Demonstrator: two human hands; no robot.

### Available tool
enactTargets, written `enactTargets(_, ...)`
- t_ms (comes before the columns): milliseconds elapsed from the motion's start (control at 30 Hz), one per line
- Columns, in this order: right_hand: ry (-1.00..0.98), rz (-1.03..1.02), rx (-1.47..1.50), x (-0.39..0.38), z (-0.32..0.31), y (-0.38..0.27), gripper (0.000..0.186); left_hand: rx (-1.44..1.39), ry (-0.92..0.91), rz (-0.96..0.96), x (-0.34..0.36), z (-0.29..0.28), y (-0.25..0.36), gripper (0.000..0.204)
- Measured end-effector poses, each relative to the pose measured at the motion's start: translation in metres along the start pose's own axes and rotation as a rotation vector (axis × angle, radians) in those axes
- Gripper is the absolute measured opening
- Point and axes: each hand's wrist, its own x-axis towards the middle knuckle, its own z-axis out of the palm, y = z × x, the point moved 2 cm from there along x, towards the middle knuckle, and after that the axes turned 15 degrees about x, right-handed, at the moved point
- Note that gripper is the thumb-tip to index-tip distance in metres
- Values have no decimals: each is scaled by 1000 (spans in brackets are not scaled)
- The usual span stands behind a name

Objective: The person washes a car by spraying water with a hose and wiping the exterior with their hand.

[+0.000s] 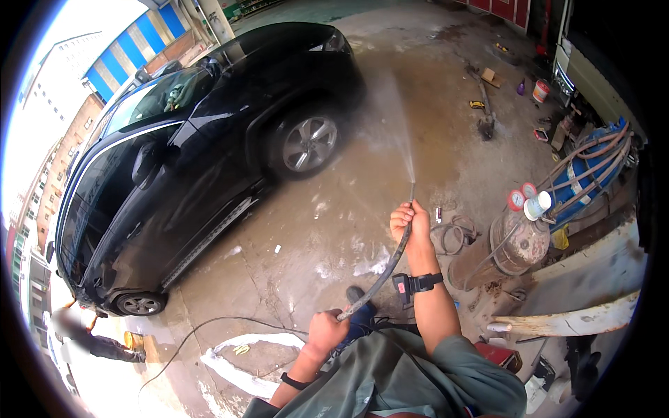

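Note:
A dark hose [383, 279] runs up through both of my hands. My left hand [327, 331] grips it low, near my body. My right hand [414, 221] is closed round it higher up, just below a thin metal nozzle [413, 189], from which a white water spray [396, 118] fans out toward the rear of a black car [216, 132]. The rear wheel [310, 143] stands on wet, brownish concrete [327, 230].
A person [90, 334] bends near the car's front, beside a yellow bucket [134, 340]. At right stand a rusty gas cylinder [509, 247] with gauges, a blue tank [585, 177] with hoses, and metal scrap. Tools lie behind. A white loop [244, 376] lies near my left arm.

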Motion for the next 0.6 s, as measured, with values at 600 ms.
enactTargets(600, 69, 8, -122, 226, 87, 29, 38, -100, 56, -20, 213, -45, -11, 39)
